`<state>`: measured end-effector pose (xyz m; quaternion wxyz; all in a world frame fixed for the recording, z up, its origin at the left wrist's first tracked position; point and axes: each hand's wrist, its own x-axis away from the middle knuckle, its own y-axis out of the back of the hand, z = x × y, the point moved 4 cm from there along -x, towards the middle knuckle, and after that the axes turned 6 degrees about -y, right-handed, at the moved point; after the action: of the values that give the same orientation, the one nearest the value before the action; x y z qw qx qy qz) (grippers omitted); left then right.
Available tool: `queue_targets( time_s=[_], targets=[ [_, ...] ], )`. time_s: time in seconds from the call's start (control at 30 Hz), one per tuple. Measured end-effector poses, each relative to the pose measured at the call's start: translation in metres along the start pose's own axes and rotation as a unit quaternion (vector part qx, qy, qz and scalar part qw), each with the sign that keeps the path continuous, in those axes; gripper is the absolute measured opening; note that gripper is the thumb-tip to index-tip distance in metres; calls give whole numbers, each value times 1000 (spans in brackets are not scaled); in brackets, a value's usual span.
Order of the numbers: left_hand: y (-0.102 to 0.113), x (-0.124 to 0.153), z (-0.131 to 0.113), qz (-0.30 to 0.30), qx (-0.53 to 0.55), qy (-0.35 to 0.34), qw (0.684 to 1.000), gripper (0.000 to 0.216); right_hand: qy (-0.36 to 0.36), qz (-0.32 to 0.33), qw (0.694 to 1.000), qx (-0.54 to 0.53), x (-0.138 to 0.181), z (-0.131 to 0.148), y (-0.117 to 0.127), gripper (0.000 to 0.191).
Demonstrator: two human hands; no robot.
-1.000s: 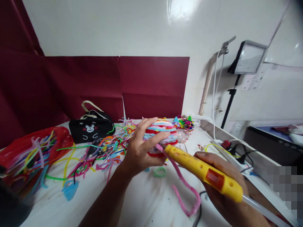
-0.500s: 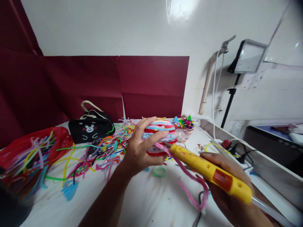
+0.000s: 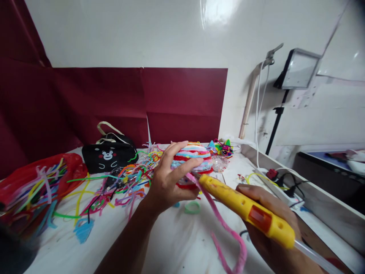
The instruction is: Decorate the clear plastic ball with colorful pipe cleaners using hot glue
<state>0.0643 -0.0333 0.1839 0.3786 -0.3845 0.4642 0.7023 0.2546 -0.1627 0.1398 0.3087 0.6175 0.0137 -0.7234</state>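
Observation:
My left hand (image 3: 168, 182) is wrapped round a striped ball of pipe cleaners (image 3: 192, 156), red, blue, white and pink, held a little above the white table (image 3: 176, 243). My right hand (image 3: 270, 224) grips a yellow glue gun (image 3: 245, 208) with an orange trigger. Its nozzle touches the ball's lower right side. A loose pink pipe cleaner (image 3: 225, 232) hangs from the ball, passes under the gun and loops down toward the table's near edge.
A heap of coloured pipe cleaners (image 3: 122, 182) covers the table's left, beside a red bag (image 3: 42, 182) and a black bear pouch (image 3: 108, 156). A small cat figure (image 3: 222, 148) stands behind the ball. A power strip with cables (image 3: 285, 186) lies at right.
The glue gun backed off slightly to the right, then returned to the ball. The hanging pink pipe cleaner swung and now loops lower. My left hand kept its hold.

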Motion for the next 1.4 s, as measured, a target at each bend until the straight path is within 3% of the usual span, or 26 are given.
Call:
queue_targets(
  time_s=[0.83,1.03,1.2,1.4],
  targets=[
    [3,-2,-1,-6,-13,10,1000,52,6,8,1000,13,5,-9,9,29],
    [2,-3,-2,14,-3,19,1000,57,-16,-12,1000,-14,-1,0,5,19],
    [2,-1,-2,18,-5,26,999,59,-24,-17,999,-37,-1,3,0,21],
    [1,0,-2,18,0,24,1000,59,-5,-1,1000,-4,-3,7,0,14]
  ],
)
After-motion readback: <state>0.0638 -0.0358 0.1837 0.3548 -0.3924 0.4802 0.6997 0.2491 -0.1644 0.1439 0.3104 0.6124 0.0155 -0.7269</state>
